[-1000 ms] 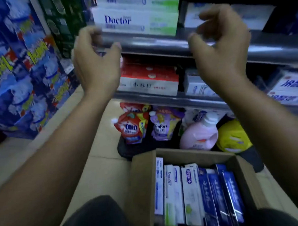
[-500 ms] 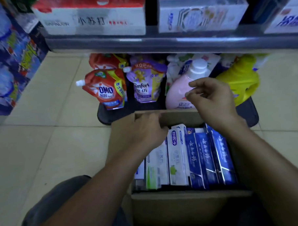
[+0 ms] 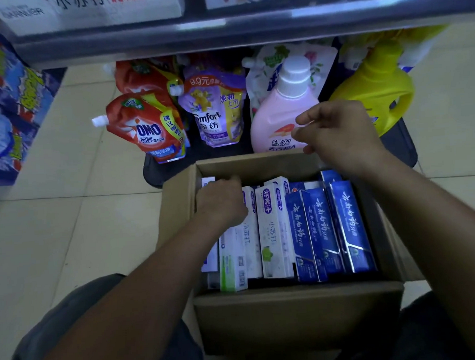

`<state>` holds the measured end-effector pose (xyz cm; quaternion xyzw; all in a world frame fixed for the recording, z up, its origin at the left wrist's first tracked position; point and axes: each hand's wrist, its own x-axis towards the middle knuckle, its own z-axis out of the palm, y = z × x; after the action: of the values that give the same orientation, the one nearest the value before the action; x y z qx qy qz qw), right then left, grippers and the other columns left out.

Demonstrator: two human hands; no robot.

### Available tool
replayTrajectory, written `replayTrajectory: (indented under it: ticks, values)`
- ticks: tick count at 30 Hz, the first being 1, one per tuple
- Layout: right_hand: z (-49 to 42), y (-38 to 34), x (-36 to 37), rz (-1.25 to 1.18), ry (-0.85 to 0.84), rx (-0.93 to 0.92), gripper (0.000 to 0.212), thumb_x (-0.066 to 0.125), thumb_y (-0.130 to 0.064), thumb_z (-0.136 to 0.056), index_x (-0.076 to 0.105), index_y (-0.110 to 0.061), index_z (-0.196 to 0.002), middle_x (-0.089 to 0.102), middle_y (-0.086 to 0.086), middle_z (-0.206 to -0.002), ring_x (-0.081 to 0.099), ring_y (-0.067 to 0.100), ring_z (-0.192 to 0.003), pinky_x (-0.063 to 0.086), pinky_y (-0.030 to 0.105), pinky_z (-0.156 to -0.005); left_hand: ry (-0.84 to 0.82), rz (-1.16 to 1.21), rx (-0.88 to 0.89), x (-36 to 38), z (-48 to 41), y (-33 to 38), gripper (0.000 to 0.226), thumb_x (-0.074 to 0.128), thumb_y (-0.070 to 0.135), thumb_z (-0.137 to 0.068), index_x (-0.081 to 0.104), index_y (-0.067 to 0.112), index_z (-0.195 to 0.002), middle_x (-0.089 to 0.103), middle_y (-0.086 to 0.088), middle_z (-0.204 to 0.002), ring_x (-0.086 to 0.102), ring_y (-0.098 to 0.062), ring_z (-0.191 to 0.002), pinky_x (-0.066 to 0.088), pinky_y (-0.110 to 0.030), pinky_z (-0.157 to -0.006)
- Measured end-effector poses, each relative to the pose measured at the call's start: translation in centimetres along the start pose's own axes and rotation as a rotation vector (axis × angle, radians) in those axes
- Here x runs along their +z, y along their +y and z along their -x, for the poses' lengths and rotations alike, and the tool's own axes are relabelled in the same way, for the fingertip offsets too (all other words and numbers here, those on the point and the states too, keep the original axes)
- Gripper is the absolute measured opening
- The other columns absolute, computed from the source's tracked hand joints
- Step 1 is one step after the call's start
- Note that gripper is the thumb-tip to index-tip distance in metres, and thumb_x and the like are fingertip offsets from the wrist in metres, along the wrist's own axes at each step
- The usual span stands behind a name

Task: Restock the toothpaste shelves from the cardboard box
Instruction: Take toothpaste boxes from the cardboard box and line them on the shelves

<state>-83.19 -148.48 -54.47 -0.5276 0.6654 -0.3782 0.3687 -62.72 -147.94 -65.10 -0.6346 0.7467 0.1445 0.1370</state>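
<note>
Two hands at cardboard box [image 3: 297, 318]: your left hand [image 3: 221, 205] grips a white toothpaste carton [image 3: 234, 248], right hand [image 3: 338, 137] hovers loosely curled, empty.

Matt brown cardboard box [image 3: 296, 316]; glossy printed toothpaste cartons [image 3: 314, 228]; shiny plastic pouches [image 3: 147, 129]; smooth plastic bottles [image 3: 280, 115]; metal shelf edge [image 3: 224, 30].

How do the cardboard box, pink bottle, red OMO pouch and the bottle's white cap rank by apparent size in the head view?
1. cardboard box, largest, also nearest the camera.
2. pink bottle and red OMO pouch look alike; the right hand covers part of the bottle, so unranked.
3. white cap, smallest.
</note>
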Motion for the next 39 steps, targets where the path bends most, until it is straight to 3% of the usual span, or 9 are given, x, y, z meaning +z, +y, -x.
replayTrajectory:
  ticks: [6,12,15,18,21,24,33,36,39]
  values:
    - [-0.6,-0.2,0.3,-0.012,-0.045,-0.009,0.012,0.079,-0.019,-0.083,0.072,-0.018,-0.093,0.074,0.016,-0.082,0.073,0.031,-0.075,0.044,0.027,-0.063,-0.039,0.296,0.039,-1.5,-0.1,-1.0,0.023,0.074,0.027,-0.083,0.067,0.022,-0.105,0.063,0.001,-0.110,0.062,-0.023,-0.101,0.054,-0.038,-0.083]
    - [-0.2,0.0,0.8,-0.014,-0.125,0.007,0.012,0.080,-0.023,-0.083,0.073,-0.018,-0.090,0.074,0.010,-0.079,0.066,0.021,-0.070,0.050,0.033,-0.075,0.016,0.776,-0.005,-4.4,1.0,-2.7,0.019,0.084,0.017,-0.075,0.072,0.026,-0.087,0.073,0.005,-0.088,0.070,-0.013,-0.076,0.057,-0.032,-0.063]
    - [0.2,-0.2,1.1,0.053,-0.212,-0.041,0.010,0.079,-0.025,-0.082,0.072,-0.021,-0.088,0.073,0.001,-0.073,0.063,0.013,-0.065,0.051,0.035,-0.081,0.114,1.027,-0.113,-6.3,1.4,-3.8,0.012,0.079,0.016,-0.081,0.080,0.024,-0.089,0.076,0.000,-0.093,0.074,-0.021,-0.085,0.065,-0.044,-0.070]
    - [1.1,-0.8,1.2,0.097,-0.405,-0.133,0.018,0.079,-0.036,-0.082,0.073,-0.024,-0.094,0.072,-0.006,-0.077,0.061,0.003,-0.063,0.049,0.028,-0.065,0.200,1.290,-0.241,-7.9,1.7,-5.0,0.005,0.077,0.012,-0.083,0.081,0.014,-0.082,0.078,-0.013,-0.086,0.076,-0.027,-0.078,0.065,-0.044,-0.063]
    - [2.3,-1.5,0.9,-0.020,-0.627,-0.180,0.046,0.080,-0.056,-0.073,0.073,-0.029,-0.109,0.075,-0.010,-0.099,0.071,0.004,-0.085,0.056,0.023,-0.074,0.207,1.453,-0.350,-8.6,1.7,-5.9,0.004,0.075,0.011,-0.083,0.075,0.007,-0.081,0.075,-0.008,-0.071,0.075,-0.020,-0.065,0.059,-0.029,-0.054]
    - [3.0,-1.9,0.4,-0.134,-0.700,-0.266,0.063,0.090,-0.044,-0.064,0.067,-0.028,-0.120,0.074,-0.005,-0.112,0.071,0.014,-0.104,0.059,0.027,-0.087,0.137,1.532,-0.437,-8.4,1.6,-6.1,0.006,0.068,0.013,-0.087,0.069,0.009,-0.090,0.079,-0.008,-0.079,0.077,-0.021,-0.065,0.058,-0.025,-0.048]
    - [2.5,-1.9,-0.3,-0.274,-0.168,-0.341,0.022,0.088,-0.007,-0.074,0.073,-0.004,-0.089,0.077,0.009,-0.080,0.072,0.028,-0.067,0.061,0.045,-0.062,-0.096,1.435,-0.374,-7.4,1.3,-5.5,0.043,0.060,0.050,-0.098,0.071,0.009,-0.102,0.080,-0.011,-0.088,0.068,-0.016,-0.049,0.049,-0.019,-0.040]
    - [1.9,-1.9,-1.2,-0.312,-0.081,-0.300,0.020,0.086,-0.006,-0.074,0.073,-0.001,-0.088,0.077,0.010,-0.079,0.068,0.014,-0.059,0.055,0.026,-0.054,0.096,1.042,-0.309,-6.7,0.9,-6.4,0.043,0.055,0.052,-0.100,0.074,0.014,-0.096,0.078,-0.008,-0.086,0.069,-0.021,-0.060,0.052,-0.028,-0.051]
    - [1.4,-1.7,-1.9,-0.296,-0.009,-0.278,0.020,0.086,-0.008,-0.075,0.073,-0.003,-0.088,0.076,0.014,-0.079,0.069,0.027,-0.060,0.058,0.038,-0.056,0.312,0.348,-0.145,-5.3,0.5,-6.8,0.023,0.060,0.044,-0.090,0.076,0.030,-0.096,0.073,0.005,-0.089,0.067,-0.021,-0.083,0.053,-0.034,-0.068]
